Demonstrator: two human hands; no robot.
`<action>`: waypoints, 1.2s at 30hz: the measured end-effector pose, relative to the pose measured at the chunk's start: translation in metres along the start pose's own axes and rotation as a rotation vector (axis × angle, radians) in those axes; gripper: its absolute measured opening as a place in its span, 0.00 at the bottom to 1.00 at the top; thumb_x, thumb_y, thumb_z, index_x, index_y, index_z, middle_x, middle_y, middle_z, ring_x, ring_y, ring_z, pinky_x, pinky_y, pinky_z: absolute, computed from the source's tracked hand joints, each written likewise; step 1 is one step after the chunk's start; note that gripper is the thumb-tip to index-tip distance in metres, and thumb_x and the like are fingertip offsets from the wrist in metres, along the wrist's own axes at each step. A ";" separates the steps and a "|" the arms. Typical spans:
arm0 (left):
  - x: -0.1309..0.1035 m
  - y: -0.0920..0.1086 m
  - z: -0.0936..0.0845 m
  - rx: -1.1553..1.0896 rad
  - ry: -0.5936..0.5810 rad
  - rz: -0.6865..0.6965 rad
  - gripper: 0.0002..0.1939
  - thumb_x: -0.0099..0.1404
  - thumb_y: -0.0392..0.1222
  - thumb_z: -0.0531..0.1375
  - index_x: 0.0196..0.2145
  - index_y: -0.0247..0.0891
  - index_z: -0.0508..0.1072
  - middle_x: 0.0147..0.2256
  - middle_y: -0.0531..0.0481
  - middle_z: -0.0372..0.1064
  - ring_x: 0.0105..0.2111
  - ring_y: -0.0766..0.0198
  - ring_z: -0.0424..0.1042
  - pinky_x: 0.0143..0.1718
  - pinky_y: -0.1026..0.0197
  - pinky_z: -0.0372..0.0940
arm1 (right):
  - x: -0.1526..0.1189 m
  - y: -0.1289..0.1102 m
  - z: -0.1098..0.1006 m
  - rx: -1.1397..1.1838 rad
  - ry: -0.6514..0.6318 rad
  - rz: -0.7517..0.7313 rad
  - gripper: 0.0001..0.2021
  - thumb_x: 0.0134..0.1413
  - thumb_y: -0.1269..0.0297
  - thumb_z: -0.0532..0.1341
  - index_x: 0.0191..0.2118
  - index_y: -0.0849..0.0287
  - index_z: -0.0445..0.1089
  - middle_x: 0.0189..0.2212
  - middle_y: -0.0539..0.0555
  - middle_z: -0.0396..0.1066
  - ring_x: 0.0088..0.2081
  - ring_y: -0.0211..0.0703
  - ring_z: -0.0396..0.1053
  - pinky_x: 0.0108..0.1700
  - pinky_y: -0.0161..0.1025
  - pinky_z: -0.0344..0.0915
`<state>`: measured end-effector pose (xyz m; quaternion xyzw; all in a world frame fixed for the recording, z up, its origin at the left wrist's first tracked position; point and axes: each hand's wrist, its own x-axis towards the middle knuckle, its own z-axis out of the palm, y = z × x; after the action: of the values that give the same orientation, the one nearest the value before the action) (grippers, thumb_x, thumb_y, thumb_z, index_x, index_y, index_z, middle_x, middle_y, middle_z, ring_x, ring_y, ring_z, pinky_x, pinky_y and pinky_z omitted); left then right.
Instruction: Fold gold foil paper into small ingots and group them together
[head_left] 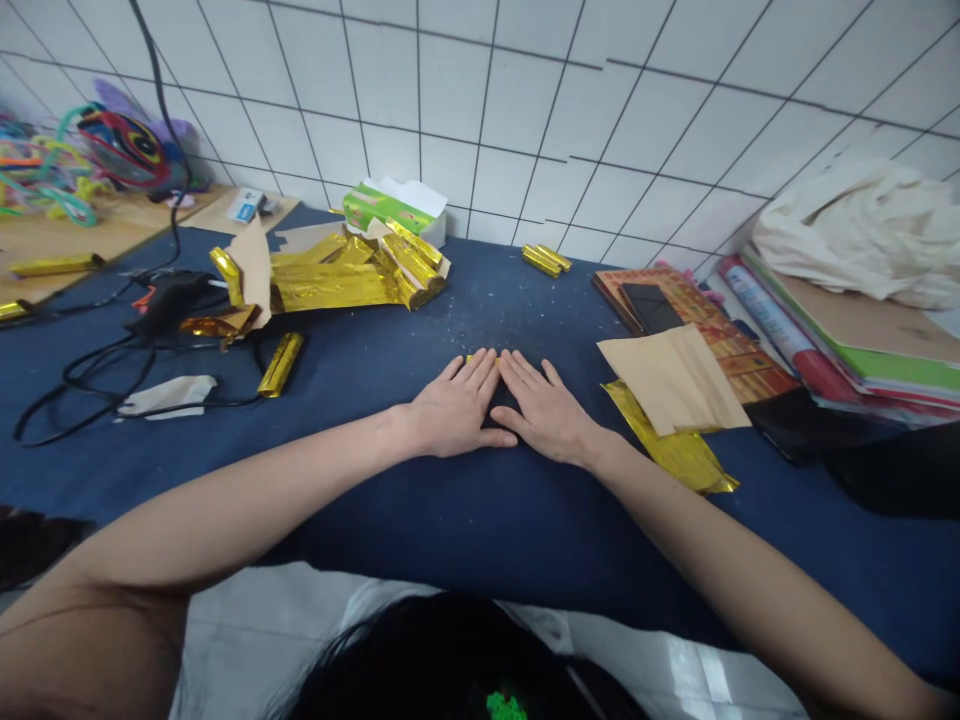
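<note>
My left hand (461, 408) lies palm down on the dark blue tablecloth (465, 510), fingers stretched out. Beside it rests my right hand (546, 408), also flat, with the fingertips of both hands meeting. A sliver of gold foil (471, 358) shows at the left fingertips; my hands cover the rest of it, so its shape is hidden. To the right of my right hand are a gold foil sheet (667, 455) and a piece of brown paper (675, 378) lying on it. A gold foil roll (281, 365) lies to the left.
Crumpled gold foil (330, 285) and a green tissue box (394, 210) are at the back left. A glue gun (172, 300) with a looping black cable (67, 385) lies left. Small gold rolls (546, 260) sit near the wall. Books (885, 340) and white cloth (862, 235) stand right.
</note>
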<state>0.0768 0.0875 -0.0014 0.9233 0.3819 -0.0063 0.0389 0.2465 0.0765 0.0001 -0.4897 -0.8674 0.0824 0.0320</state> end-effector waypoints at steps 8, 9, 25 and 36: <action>-0.001 -0.001 0.002 0.030 0.029 -0.002 0.48 0.59 0.68 0.40 0.61 0.22 0.43 0.62 0.32 0.36 0.63 0.48 0.35 0.60 0.48 0.38 | -0.008 0.009 0.001 -0.019 0.027 0.047 0.38 0.56 0.41 0.38 0.63 0.64 0.42 0.64 0.60 0.39 0.64 0.49 0.37 0.61 0.57 0.38; -0.001 0.000 0.002 0.034 0.032 -0.006 0.48 0.59 0.68 0.40 0.61 0.21 0.44 0.62 0.32 0.36 0.63 0.48 0.35 0.60 0.49 0.38 | -0.008 0.011 0.000 -0.018 0.040 0.062 0.38 0.56 0.41 0.38 0.63 0.64 0.42 0.64 0.60 0.39 0.64 0.49 0.37 0.60 0.58 0.38; 0.004 0.010 -0.003 0.077 0.063 -0.008 0.51 0.56 0.71 0.42 0.61 0.20 0.47 0.62 0.30 0.39 0.62 0.45 0.37 0.60 0.45 0.37 | -0.009 0.012 -0.001 -0.181 0.067 0.082 0.36 0.56 0.41 0.37 0.61 0.62 0.49 0.62 0.59 0.46 0.64 0.54 0.37 0.58 0.65 0.36; 0.006 0.006 -0.002 -0.022 0.018 0.032 0.51 0.57 0.70 0.42 0.61 0.20 0.43 0.62 0.30 0.34 0.63 0.47 0.33 0.60 0.47 0.37 | -0.010 0.009 -0.002 -0.113 0.059 0.078 0.35 0.57 0.43 0.38 0.62 0.65 0.45 0.63 0.59 0.42 0.64 0.50 0.37 0.59 0.62 0.37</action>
<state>0.0857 0.0875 0.0004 0.9288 0.3677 0.0070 0.0457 0.2601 0.0728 0.0011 -0.5265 -0.8495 0.0200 0.0268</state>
